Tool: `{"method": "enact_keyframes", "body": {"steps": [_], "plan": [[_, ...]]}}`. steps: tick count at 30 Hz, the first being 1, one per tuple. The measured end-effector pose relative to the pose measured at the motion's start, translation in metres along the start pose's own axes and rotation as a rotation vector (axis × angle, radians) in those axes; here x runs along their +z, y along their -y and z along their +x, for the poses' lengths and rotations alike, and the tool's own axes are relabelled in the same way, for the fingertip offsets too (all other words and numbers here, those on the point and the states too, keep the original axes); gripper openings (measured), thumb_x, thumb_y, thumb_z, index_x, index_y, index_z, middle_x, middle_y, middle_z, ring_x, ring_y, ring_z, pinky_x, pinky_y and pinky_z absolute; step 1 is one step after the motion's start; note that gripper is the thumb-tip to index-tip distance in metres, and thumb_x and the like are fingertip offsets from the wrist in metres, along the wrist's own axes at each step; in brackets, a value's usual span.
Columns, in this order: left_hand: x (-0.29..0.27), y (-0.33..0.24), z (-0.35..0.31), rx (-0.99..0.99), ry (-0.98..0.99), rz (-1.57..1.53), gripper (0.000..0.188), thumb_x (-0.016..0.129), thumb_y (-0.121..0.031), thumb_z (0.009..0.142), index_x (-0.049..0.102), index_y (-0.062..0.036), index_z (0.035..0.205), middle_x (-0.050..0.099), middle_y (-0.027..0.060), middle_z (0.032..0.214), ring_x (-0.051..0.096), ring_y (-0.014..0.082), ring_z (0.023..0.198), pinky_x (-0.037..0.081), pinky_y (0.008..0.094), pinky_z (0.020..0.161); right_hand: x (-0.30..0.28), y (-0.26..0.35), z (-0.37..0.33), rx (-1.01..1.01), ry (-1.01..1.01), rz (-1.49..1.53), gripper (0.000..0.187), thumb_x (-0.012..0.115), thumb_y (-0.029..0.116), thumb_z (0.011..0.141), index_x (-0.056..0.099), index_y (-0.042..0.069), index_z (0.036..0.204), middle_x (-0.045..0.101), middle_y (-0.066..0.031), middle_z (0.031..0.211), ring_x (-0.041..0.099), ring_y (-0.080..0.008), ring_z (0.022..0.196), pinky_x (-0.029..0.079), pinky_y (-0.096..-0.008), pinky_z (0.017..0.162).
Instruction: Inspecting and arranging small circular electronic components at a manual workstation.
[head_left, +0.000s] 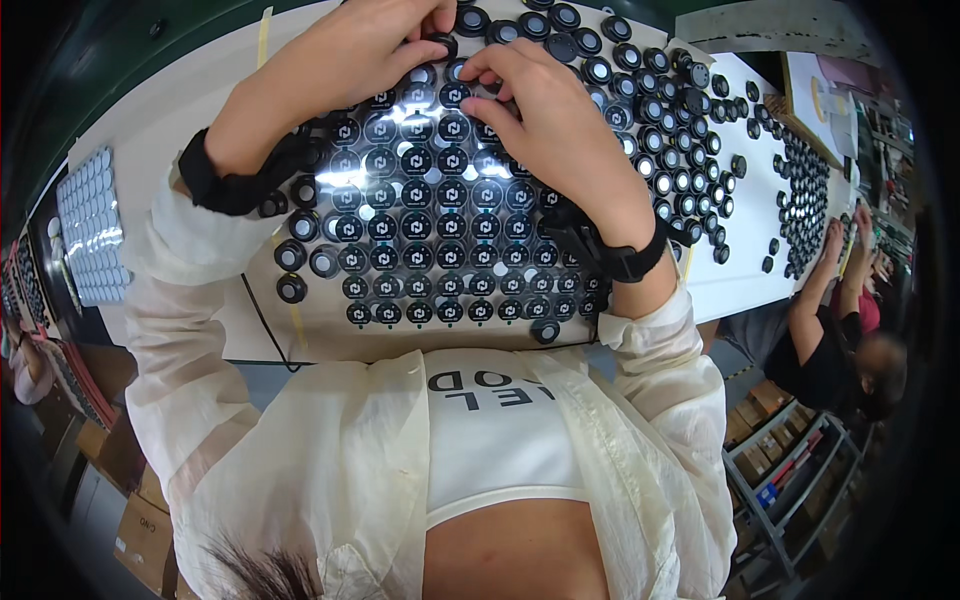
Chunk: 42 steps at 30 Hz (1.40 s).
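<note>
At the far edge of the disc grid [450, 195], the left hand [375, 45] pinches a black disc [448, 46], likely by its rim for control, the right hand's [560, 110] grip parted nearby.

1. The bare left hand [385, 45] is cut off by the upper edge.
2. The glossy black round disc [443, 45] at its fingertips is partly hidden.
3. The bare right hand [540, 95] covers some white-marked black discs [487, 195].
4. Far right of it, a co-worker's bare hands [832, 246] are too small to read.
</note>
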<state>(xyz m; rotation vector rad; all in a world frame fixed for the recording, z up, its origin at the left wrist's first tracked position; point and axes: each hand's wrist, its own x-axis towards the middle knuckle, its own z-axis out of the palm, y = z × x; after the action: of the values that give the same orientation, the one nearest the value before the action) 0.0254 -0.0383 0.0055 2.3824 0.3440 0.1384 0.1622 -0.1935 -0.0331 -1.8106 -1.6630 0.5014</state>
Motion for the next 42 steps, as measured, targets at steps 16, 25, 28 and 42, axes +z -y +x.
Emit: {"method": "enact_keyframes", "body": {"steps": [16,25,28,42], "plan": [[0.048,0.001,-0.067,0.030,-0.138,0.351,0.050,0.060,0.006,0.075,0.062,-0.0017,0.124,0.048,0.0100,0.095,0.054,0.0270,0.091,0.047,0.0372,0.080,0.012,0.003,0.019,0.116,0.020,-0.006,0.014,0.076,0.006,0.075,0.070,-0.001,0.085,0.069,-0.0128,0.079,0.067,-0.0238,0.075,0.054,-0.0338,0.072],[0.059,-0.006,-0.076,0.010,-0.168,0.357,0.053,0.057,0.009,0.073,0.060,-0.0005,0.126,0.048,0.0111,0.099,0.053,0.0268,0.096,0.048,0.0359,0.084,0.002,0.012,0.022,0.176,0.177,0.022,0.016,0.076,0.007,0.077,0.070,-0.002,0.088,0.069,-0.0086,0.076,0.066,-0.0151,0.071,0.054,-0.0274,0.069],[0.063,-0.009,-0.077,-0.008,-0.199,0.397,0.054,0.056,0.010,0.073,0.059,-0.0002,0.125,0.047,0.0121,0.100,0.053,0.0275,0.099,0.049,0.0364,0.085,-0.001,0.016,0.017,0.180,0.174,0.072,0.013,0.075,0.005,0.078,0.069,-0.003,0.085,0.068,-0.0078,0.074,0.065,-0.0138,0.070,0.053,-0.0267,0.068],[0.026,-0.010,-0.089,-0.177,-0.237,-0.771,0.032,0.057,-0.001,0.095,0.055,0.0034,0.127,0.058,0.0090,0.127,0.061,0.0103,0.095,0.052,0.0255,0.081,-0.040,0.048,-0.035,0.235,-0.063,0.739,0.014,0.076,-0.001,0.078,0.066,0.002,0.087,0.065,-0.0015,0.083,0.059,-0.0084,0.079,0.045,-0.0212,0.070]]}}
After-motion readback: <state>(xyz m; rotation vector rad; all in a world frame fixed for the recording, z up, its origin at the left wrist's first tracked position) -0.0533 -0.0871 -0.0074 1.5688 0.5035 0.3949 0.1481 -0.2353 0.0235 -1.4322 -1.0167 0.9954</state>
